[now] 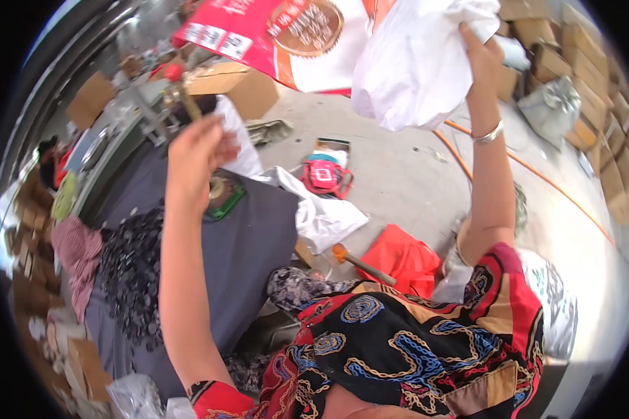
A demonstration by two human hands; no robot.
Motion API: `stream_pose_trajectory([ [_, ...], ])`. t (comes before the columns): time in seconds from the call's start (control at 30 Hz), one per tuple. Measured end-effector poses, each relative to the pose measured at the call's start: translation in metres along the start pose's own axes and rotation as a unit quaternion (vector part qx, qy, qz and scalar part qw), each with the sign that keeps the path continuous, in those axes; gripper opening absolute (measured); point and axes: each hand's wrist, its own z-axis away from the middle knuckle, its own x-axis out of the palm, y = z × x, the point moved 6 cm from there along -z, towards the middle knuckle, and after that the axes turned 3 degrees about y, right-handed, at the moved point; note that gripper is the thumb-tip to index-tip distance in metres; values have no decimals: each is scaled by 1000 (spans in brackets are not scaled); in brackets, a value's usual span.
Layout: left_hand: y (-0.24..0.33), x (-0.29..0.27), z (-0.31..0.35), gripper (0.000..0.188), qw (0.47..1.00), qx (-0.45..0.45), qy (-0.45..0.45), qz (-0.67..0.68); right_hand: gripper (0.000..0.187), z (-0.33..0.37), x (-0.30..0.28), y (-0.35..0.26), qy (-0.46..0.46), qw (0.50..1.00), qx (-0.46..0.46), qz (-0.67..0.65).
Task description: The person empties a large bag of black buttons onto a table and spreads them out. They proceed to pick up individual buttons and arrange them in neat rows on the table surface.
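My right hand is raised at the upper right, its fingers closed on a crumpled white plastic bag. Beside and touching the bag, a large red and white printed package with a round brown emblem runs off the top edge. My left hand is lifted over the dark grey cloth-covered table. Its fingers are loosely bent and slightly apart, somewhat blurred, with nothing seen in them. Close to its wrist lies a green tray-like piece with a round ring. Many small black discs are heaped on the cloth.
A hammer with an orange end and a red bag lie near my lap. A pink bag sits on the floor beside white sheeting. An orange hose crosses the floor. Cardboard boxes are stacked at right.
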Motion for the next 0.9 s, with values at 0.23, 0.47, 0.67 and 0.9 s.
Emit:
stream_pose_trajectory([
  [0.23, -192, -3, 44, 15, 983, -50, 85, -157, 28, 95, -115, 194, 32, 989, 77, 125],
  [0.47, -220, -2, 63, 13, 921, 38, 134, -365, 35, 278, -282, 406, 76, 802, 439, 398],
  [0.67, -207, 7, 65, 12, 883, 98, 124, -441, 45, 362, -317, 396, 1, 686, 492, 536],
  [0.9, -202, 15, 69, 11, 883, 40, 114, -454, 53, 487, -220, 397, -107, 644, 699, 291],
])
